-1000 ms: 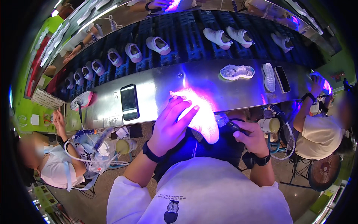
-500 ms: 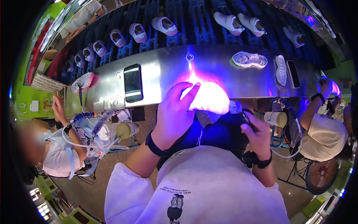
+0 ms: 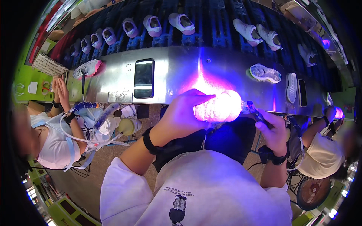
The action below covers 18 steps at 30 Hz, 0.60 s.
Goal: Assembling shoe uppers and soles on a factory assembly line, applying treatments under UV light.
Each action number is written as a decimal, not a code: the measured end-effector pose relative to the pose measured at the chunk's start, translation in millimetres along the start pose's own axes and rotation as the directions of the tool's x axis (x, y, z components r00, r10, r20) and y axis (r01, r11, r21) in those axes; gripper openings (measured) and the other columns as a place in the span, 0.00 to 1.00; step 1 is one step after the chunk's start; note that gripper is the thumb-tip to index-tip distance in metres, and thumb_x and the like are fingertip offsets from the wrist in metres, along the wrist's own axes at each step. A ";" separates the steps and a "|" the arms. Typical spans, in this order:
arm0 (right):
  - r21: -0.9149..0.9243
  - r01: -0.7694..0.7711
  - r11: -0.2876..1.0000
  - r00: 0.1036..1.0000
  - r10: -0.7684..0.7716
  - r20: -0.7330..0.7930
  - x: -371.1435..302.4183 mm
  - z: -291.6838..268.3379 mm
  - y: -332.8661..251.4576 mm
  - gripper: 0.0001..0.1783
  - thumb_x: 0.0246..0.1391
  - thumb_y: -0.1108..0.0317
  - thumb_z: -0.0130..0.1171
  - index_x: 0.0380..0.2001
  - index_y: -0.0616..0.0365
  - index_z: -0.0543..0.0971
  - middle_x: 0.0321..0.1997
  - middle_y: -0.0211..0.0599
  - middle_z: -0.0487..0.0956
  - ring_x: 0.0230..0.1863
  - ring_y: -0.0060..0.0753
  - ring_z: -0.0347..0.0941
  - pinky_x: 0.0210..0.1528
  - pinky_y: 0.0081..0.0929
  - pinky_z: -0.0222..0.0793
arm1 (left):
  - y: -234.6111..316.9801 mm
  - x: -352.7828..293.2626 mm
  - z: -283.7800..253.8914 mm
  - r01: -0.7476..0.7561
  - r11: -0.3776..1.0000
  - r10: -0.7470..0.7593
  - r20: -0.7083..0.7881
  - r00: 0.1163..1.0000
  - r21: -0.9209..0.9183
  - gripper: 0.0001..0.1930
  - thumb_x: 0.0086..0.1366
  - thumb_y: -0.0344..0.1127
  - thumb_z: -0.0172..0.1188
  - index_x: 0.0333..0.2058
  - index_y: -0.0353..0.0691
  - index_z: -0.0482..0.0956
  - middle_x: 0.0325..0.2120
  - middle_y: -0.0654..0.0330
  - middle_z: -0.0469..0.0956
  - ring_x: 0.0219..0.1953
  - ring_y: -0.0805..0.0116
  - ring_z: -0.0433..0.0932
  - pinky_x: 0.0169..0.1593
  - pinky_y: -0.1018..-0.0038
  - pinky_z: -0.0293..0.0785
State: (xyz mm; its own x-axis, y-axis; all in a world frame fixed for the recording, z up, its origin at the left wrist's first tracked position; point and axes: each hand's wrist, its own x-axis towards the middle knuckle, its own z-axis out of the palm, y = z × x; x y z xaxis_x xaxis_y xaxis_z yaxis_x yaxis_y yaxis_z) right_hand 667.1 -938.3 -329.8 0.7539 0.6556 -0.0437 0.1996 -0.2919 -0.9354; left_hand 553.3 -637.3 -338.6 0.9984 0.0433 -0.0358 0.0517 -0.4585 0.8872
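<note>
My left hand [image 3: 183,116] grips a glowing white shoe part [image 3: 218,107] at its left end, just off the bench's front edge. Violet-pink light washes it out, so I cannot tell whether it is a sole or an upper. My right hand [image 3: 272,130] is closed around the dark handle of a brush [image 3: 247,107]. Its pale bristle end meets or nearly meets the shoe part's right end; the glare hides the exact contact.
On the metal bench [image 3: 171,75] lie a phone [image 3: 144,79], soles [image 3: 265,73] and a second phone [image 3: 302,92]. Behind, several shoes [image 3: 152,26] stand on a dark blue slatted conveyor [image 3: 211,26]. Co-workers sit at left [image 3: 56,139] and right [image 3: 320,147].
My view has shifted, so the bench items sit further right. The shoe part has turned in my left hand, its rounded end now facing the brush. The left co-worker's hands have come together.
</note>
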 end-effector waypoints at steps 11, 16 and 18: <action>0.106 -0.113 0.988 0.992 0.118 -0.043 12.9 -1.5 -3.1 0.24 0.57 0.74 0.67 0.58 0.63 0.79 0.43 0.32 0.83 0.34 0.18 0.73 0.40 0.20 0.70 | 4.0 -0.2 32.6 0.172 0.935 -0.158 0.070 0.985 -0.310 0.37 0.45 0.36 0.82 0.55 0.30 0.78 0.46 0.55 0.82 0.50 0.67 0.80 0.58 0.69 0.74; 0.153 -0.237 0.959 0.971 0.235 0.033 6.8 -13.0 -2.0 0.23 0.57 0.73 0.68 0.57 0.63 0.80 0.42 0.33 0.82 0.36 0.22 0.74 0.42 0.22 0.71 | 10.2 1.6 41.5 0.256 0.781 -0.184 0.182 0.966 -0.569 0.34 0.50 0.33 0.80 0.55 0.29 0.77 0.48 0.57 0.82 0.51 0.70 0.80 0.59 0.70 0.75; 0.121 -0.252 0.960 0.966 0.243 0.084 2.3 -19.3 0.3 0.23 0.57 0.74 0.67 0.56 0.63 0.80 0.41 0.33 0.82 0.37 0.23 0.75 0.45 0.23 0.72 | 15.1 1.7 41.7 0.283 0.739 -0.192 0.212 0.958 -0.612 0.33 0.52 0.32 0.79 0.56 0.29 0.77 0.48 0.57 0.82 0.50 0.71 0.80 0.58 0.71 0.75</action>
State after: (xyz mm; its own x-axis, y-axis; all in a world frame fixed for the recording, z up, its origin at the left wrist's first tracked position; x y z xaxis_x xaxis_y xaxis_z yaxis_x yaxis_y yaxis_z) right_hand 680.9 -950.4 -323.4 0.7247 0.6208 -0.2990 -0.0742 -0.3610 -0.9296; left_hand 556.7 -681.2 -344.5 0.9516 -0.0584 -0.3019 0.3073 0.2164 0.9267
